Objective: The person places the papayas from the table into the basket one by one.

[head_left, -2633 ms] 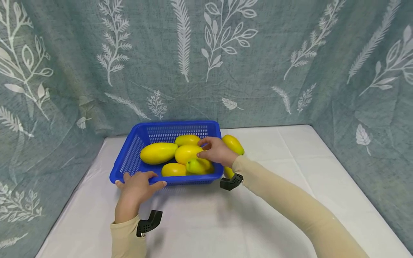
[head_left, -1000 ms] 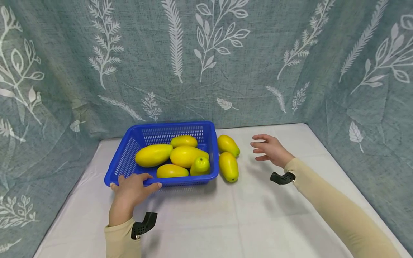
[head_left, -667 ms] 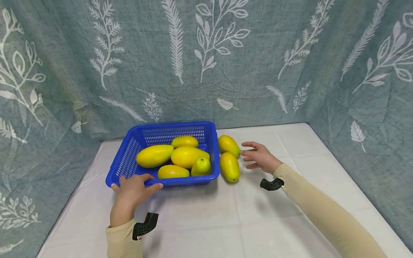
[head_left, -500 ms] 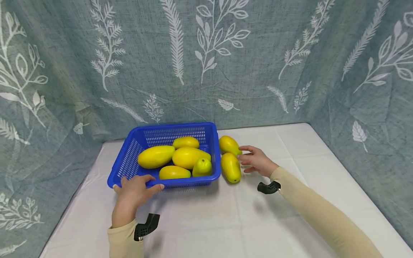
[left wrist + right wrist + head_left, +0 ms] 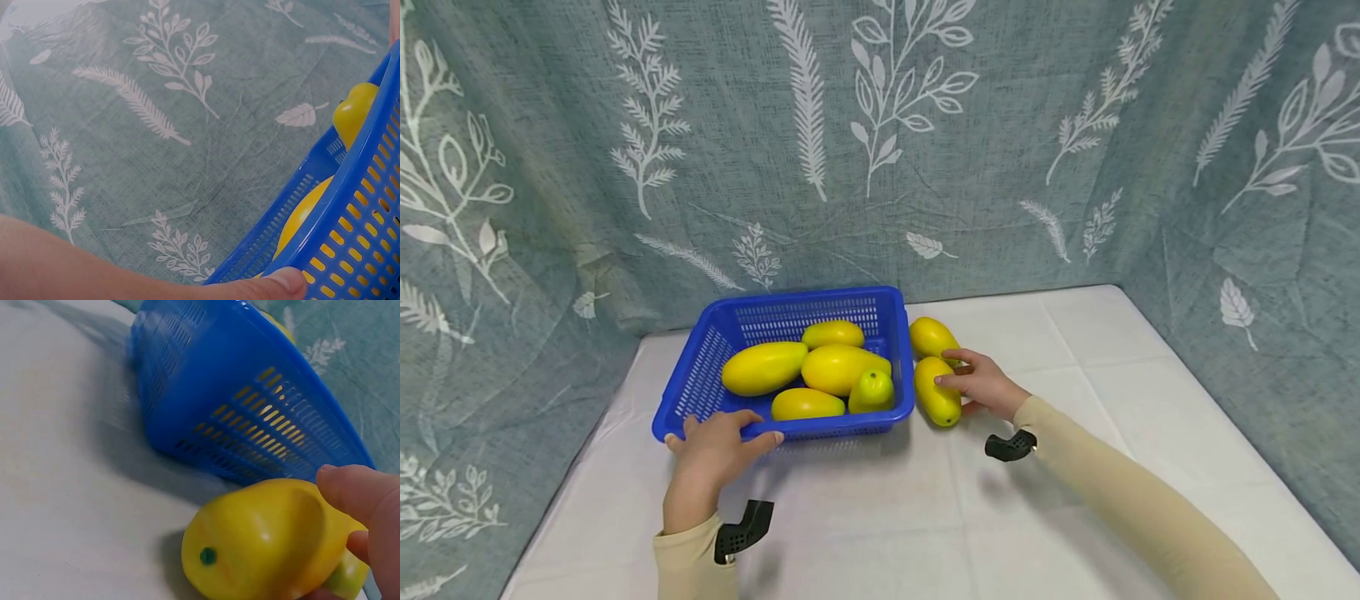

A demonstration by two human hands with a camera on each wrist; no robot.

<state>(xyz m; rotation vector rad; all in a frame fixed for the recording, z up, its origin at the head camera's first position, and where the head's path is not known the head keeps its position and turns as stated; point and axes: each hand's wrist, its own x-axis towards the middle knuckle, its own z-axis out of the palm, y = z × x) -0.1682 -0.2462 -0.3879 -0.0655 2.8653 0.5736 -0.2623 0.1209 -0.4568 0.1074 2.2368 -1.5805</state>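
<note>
My right hand [image 5: 988,387] is around the front one of two yellow papayas [image 5: 931,400] on the table. Its fingers spread over the top and along the right side, and one fingertip [image 5: 328,478] lies at its upper edge in the right wrist view. Behind it lies the other loose papaya [image 5: 931,337], greenish at its near end. My left hand [image 5: 711,454] grips the front left rim of a blue plastic basket [image 5: 842,427], thumb [image 5: 287,281] along the outside. Several papayas [image 5: 763,368] lie inside, one [image 5: 872,392] with its green end up.
A white cloth [image 5: 865,517] covers the table. Close behind the basket hangs a grey-green curtain [image 5: 722,167] with white leaf prints, which also closes off both sides. The basket's right wall [image 5: 262,419] stands right beside the loose papayas.
My right hand left the basket, swung out to the right, then came back left onto the front loose papaya. A papaya in the basket now stands end up. My left hand stayed on the rim.
</note>
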